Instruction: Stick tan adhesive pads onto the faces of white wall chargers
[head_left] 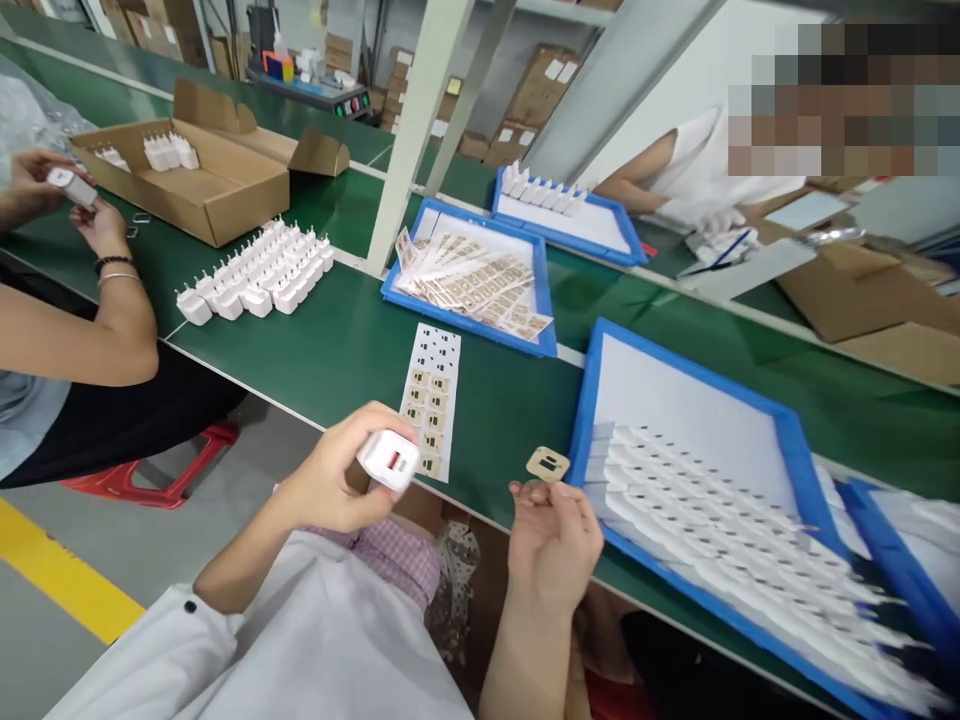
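Head view: left hand (pixel 341 485) closed around a white charger (pixel 390 460), thumb on the near side, fingers over the far side, ported end turned up towards the camera. Right hand (pixel 555 545) half curled, palm up, a beige label (pixel 548 464) held at the fingertips by its near edge; exact pinch hard to make out. Key relation: label lies to the charger's right, about level with it across the view, the two well apart. Label's longer side runs roughly left to right, slightly tilted, its cut-out showing; charger's end face also slants, ports side by side, the red one on the left. Each piece has its own hand, so neither hand need cross the other. Label sheet (pixel 430 400) lies just beyond the charger, long axis running away from the person, near end partly behind the left hand. Front edge of the green bench (pixel 495 425) slopes down to the right, below the label. Open room: bare strip between sheet and blue tray (pixel 586 400). Tightest side is the right, tray rim just beside that hand; second blue tray (pixel 469 327) bounds the far side.
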